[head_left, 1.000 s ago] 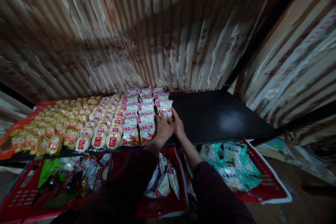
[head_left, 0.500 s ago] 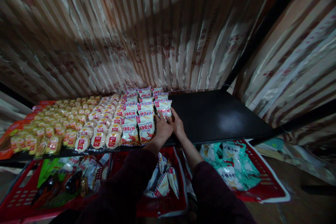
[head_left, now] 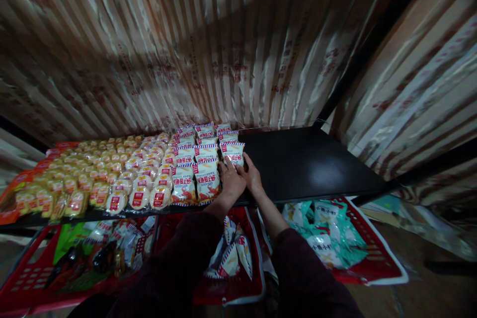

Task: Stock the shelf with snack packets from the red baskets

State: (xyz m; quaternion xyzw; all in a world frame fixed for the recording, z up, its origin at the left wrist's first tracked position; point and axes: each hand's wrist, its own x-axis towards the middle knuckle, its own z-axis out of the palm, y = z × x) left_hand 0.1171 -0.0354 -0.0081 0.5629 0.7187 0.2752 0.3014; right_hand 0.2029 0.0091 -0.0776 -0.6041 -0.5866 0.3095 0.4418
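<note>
Both my hands are on a white snack bag point(head_left: 233, 153) with a striped top edge, at the right end of the rows on the black shelf point(head_left: 298, 164). My left hand point(head_left: 232, 181) covers its lower left part, and my right hand point(head_left: 252, 175) presses along its right side. Left of my hands, two more bags of this kind point(head_left: 207, 181) stand at the shelf's front, with others in rows behind. Round wrapped crackers point(head_left: 139, 198) and small yellow wrapped cakes point(head_left: 76, 203) fill the shelf further left.
Below the shelf are a red basket point(head_left: 22, 278) of mixed packets, a middle one point(head_left: 253, 258) with striped bags, and one at right point(head_left: 387, 266) holding green-and-white bags point(head_left: 331, 238). Corrugated sheeting point(head_left: 223, 59) rises behind; a dark post point(head_left: 357, 64) stands right.
The view has shifted very slightly. My hands remain on the same bag, almost unmoved.
</note>
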